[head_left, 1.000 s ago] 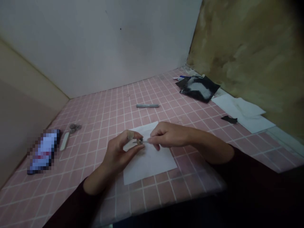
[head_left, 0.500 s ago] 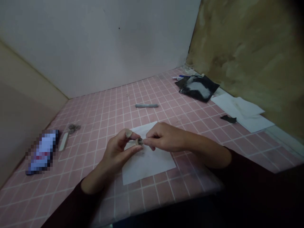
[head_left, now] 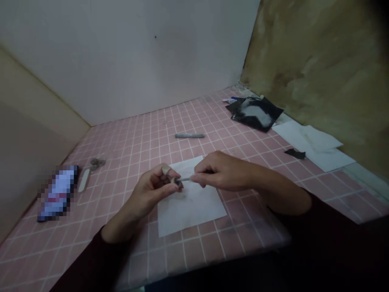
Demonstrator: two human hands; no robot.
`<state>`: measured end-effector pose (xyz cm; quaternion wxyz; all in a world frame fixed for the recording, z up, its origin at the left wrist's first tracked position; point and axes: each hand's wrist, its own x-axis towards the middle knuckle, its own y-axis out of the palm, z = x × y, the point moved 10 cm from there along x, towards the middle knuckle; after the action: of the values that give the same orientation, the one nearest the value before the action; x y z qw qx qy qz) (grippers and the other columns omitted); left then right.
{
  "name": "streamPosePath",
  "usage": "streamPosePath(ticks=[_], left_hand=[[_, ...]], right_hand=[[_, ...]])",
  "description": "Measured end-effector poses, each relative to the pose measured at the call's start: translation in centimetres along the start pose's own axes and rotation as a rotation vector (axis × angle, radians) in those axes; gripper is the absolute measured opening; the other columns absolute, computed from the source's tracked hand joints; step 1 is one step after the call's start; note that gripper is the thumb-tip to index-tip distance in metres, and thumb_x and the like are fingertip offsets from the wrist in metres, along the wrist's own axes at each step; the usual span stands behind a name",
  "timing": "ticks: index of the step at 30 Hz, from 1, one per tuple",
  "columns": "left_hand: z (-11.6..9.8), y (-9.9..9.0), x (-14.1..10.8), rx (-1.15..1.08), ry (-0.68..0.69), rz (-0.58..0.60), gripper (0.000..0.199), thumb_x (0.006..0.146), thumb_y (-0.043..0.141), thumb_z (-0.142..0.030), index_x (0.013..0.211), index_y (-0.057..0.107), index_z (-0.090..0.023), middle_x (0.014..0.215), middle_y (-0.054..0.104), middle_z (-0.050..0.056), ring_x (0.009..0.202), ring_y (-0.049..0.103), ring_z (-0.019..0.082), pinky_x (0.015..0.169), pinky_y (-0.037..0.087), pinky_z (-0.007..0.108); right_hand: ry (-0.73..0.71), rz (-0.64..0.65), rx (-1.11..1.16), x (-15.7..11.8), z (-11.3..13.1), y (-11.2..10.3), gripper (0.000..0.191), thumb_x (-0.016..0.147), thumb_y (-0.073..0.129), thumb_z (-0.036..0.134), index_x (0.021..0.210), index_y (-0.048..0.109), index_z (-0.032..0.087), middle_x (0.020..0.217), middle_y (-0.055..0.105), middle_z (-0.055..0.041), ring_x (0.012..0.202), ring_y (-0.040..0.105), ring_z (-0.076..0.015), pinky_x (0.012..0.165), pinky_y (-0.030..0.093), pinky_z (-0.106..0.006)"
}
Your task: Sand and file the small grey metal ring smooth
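Note:
Above a white sheet of paper (head_left: 196,211), my left hand (head_left: 148,186) pinches a small brownish ring-shaped piece (head_left: 174,181) between thumb and fingers. A beige wrap covers part of one left finger. My right hand (head_left: 221,172) is closed on a thin grey rod (head_left: 184,179), whose far end meets the opening of the ring-shaped piece. I cannot tell how deep the rod reaches, and its near end is hidden in my right fingers. Some dark specks lie on the paper below.
A grey stick (head_left: 189,136) lies beyond the paper. At left are a white flat strip (head_left: 84,180), small grey rings (head_left: 96,162) and a blurred-out packet (head_left: 57,194). Black sheets with white dust (head_left: 258,113), white papers (head_left: 322,154) and a dark scrap (head_left: 294,153) lie right.
My right hand has drawn a little to the right, away from my left, so more of the grey rod shows between them. The left hand keeps its hold on the ring-shaped piece.

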<state>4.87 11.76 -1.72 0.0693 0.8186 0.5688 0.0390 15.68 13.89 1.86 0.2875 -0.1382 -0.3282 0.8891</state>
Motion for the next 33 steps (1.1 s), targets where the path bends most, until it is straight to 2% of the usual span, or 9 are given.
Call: streamPosePath(ticks=[3, 6, 9, 12, 16, 21, 30, 33], left_hand=[[0.5, 0.2, -0.1, 0.026, -0.05, -0.001, 0.017, 0.079, 0.076, -0.017, 0.092, 0.065, -0.016, 0.083, 0.069, 0.001, 0.074, 0.065, 0.011, 0.068, 0.052, 0.02], [-0.2, -0.2, -0.2, 0.105, 0.014, -0.051, 0.02, 0.077, 0.078, -0.016, 0.09, 0.062, -0.016, 0.087, 0.066, 0.001, 0.078, 0.063, 0.011, 0.068, 0.051, 0.02], [-1.2, -0.1, -0.4, 0.142, 0.107, -0.035, 0.022, 0.077, 0.078, -0.018, 0.09, 0.061, -0.017, 0.087, 0.064, 0.001, 0.077, 0.061, 0.012, 0.068, 0.051, 0.023], [-1.2, 0.3, -0.5, 0.208, 0.092, 0.035, 0.02, 0.078, 0.078, -0.022, 0.086, 0.06, -0.016, 0.084, 0.063, 0.003, 0.079, 0.061, 0.013, 0.07, 0.05, 0.025], [-1.7, -0.4, -0.6, 0.194, 0.123, 0.0, 0.022, 0.079, 0.077, -0.024, 0.086, 0.057, -0.017, 0.083, 0.061, 0.002, 0.076, 0.06, 0.013, 0.069, 0.049, 0.026], [-2.5, 0.0, -1.0, 0.385, 0.207, 0.024, 0.019, 0.08, 0.076, -0.025, 0.09, 0.062, -0.016, 0.086, 0.061, 0.003, 0.08, 0.06, 0.014, 0.074, 0.049, 0.028], [-3.9, 0.3, -1.3, 0.55, 0.322, -0.002, 0.019, 0.081, 0.076, -0.026, 0.09, 0.062, -0.016, 0.085, 0.062, 0.004, 0.082, 0.062, 0.017, 0.078, 0.051, 0.031], [-4.5, 0.0, -1.6, 0.561, 0.38, -0.05, 0.019, 0.083, 0.074, -0.029, 0.089, 0.061, -0.017, 0.087, 0.062, 0.004, 0.081, 0.063, 0.017, 0.078, 0.053, 0.031]], right_hand=[[-0.005, 0.017, 0.025, 0.1, -0.3, 0.5, 0.034, 0.091, 0.051, 0.026, 0.062, 0.062, 0.013, 0.052, 0.044, 0.0045, 0.052, 0.041, -0.0071, 0.057, 0.027, -0.026], [0.019, 0.119, 0.048, 0.1, -0.9, 1.5, 0.034, 0.09, 0.052, 0.029, 0.062, 0.064, 0.013, 0.052, 0.046, 0.0033, 0.053, 0.042, -0.0084, 0.057, 0.028, -0.026], [0.043, 0.1, 0.099, 0.2, -1.1, 1.4, 0.04, 0.091, 0.05, 0.038, 0.063, 0.065, 0.014, 0.052, 0.043, 0.0031, 0.052, 0.04, -0.0095, 0.055, 0.028, -0.026], [0.086, 0.098, 0.092, 0.5, -1.2, 1.7, 0.043, 0.091, 0.048, 0.04, 0.06, 0.063, 0.014, 0.051, 0.043, 0.0024, 0.052, 0.04, -0.0098, 0.055, 0.029, -0.027], [0.1, 0.124, 0.082, 0.6, -1.2, 2.2, 0.045, 0.089, 0.049, 0.048, 0.062, 0.063, 0.016, 0.054, 0.043, 0.0017, 0.054, 0.04, -0.0116, 0.055, 0.03, -0.028], [0.12, 0.141, 0.104, 0.9, -1.6, 2.8, 0.048, 0.09, 0.046, 0.051, 0.061, 0.061, 0.016, 0.055, 0.043, 0.001, 0.055, 0.042, -0.0128, 0.057, 0.031, -0.029], [0.148, 0.145, 0.155, 1.2, -1.6, 3.1, 0.05, 0.087, 0.047, 0.057, 0.061, 0.061, 0.016, 0.052, 0.034, 0.0032, 0.052, 0.035, -0.0117, 0.053, 0.027, -0.028], [0.176, 0.164, 0.178, 1.1, -1.9, 3.3, 0.05, 0.085, 0.05, 0.06, 0.061, 0.061, 0.017, 0.052, 0.034, 0.0036, 0.051, 0.033, -0.0111, 0.051, 0.025, -0.028]])
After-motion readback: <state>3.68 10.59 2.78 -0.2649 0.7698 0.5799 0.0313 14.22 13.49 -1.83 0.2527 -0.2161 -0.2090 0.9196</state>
